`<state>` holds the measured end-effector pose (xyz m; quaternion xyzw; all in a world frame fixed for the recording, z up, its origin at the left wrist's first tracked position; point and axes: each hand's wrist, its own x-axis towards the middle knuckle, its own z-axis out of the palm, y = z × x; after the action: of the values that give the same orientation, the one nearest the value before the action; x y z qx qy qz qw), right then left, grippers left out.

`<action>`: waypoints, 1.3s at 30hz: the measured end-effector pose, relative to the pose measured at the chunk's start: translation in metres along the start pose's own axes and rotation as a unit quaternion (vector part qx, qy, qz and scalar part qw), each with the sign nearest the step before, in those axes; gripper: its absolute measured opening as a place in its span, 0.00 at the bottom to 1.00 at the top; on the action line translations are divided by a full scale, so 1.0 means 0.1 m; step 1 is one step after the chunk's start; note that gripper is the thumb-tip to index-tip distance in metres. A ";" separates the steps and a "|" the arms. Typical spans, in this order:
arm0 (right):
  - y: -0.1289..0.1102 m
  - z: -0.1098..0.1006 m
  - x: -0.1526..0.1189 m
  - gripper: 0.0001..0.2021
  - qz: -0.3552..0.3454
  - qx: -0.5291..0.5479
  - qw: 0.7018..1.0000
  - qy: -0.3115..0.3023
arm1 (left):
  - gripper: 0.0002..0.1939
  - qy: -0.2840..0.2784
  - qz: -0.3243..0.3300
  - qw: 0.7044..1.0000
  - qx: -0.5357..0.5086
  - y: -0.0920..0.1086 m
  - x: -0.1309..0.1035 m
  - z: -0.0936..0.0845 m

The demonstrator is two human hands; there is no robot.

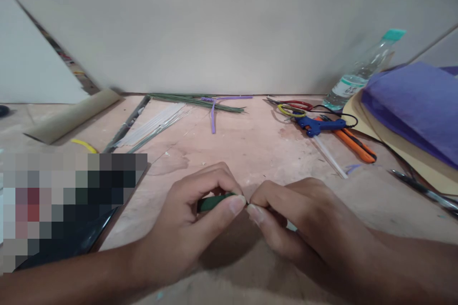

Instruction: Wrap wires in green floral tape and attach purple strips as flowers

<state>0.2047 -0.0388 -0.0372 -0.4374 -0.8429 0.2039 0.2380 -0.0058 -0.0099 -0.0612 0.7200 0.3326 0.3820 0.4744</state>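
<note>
Near the front middle of the table, my left hand [200, 214] is closed around a dark green band [214, 202], which looks like part of a roll of tape. Its thumb and index finger pinch at the band's right end. My right hand [300, 219] is closed too, thumb and index fingertip pressed together right beside the left fingertips. A tiny dark bit shows between the two pinches, too small to name. A pale greenish sliver shows under the right fingers; what it is cannot be made out.
Behind lie green stems [193, 100], purple wired strips [213, 119] and clear sticks [153, 124]. Rightward are scissors [291, 108], a blue glue gun [318, 126], an orange cutter [358, 145], a bottle [352, 83], a pen [425, 188] and purple sheets [411, 105]. A cardboard tube [73, 116] lies left.
</note>
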 end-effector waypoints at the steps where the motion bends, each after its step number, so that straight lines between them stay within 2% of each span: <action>1: 0.00 0.00 -0.01 0.10 0.002 0.002 1.000 -0.002 | 0.11 -0.002 -0.008 1.000 -0.013 0.00 0.00 0.00; 7: 0.01 0.03 -0.01 0.10 -0.002 -0.016 1.000 -0.004 | 0.12 -0.009 -0.002 1.000 -0.021 0.03 0.02 0.00; 11: 0.05 0.04 0.01 0.09 -0.040 -0.028 0.999 0.014 | 0.13 -0.001 0.005 1.000 0.015 0.03 0.04 0.01; 16: 0.12 0.04 -0.02 0.03 -0.072 -0.073 0.994 0.048 | 0.15 0.020 0.007 0.998 0.052 0.02 0.06 0.01; 18: 0.13 0.04 -0.03 0.05 -0.079 -0.075 0.993 0.044 | 0.14 0.018 0.015 0.998 0.057 0.02 0.06 0.01; 23: 0.07 0.02 -0.02 0.08 -0.049 -0.028 0.998 0.025 | 0.14 0.003 0.040 0.996 0.075 0.04 0.05 0.01; 27: 0.03 0.01 -0.01 0.09 -0.031 -0.006 0.999 0.022 | 0.13 -0.006 0.034 0.998 0.059 0.03 0.04 0.01; 33: 0.08 0.04 -0.01 0.09 -0.071 -0.050 0.995 0.044 | 0.12 -0.013 0.022 1.000 0.008 0.00 0.04 0.00; 39: 0.08 0.03 -0.02 0.10 -0.079 -0.068 0.994 0.033 | 0.13 -0.003 -0.015 0.998 -0.055 -0.03 0.02 0.02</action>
<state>0.2090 -0.0362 -0.0449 -0.3915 -0.8783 0.1118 0.2505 -0.0035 -0.0085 -0.0641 0.6888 0.3208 0.3903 0.5199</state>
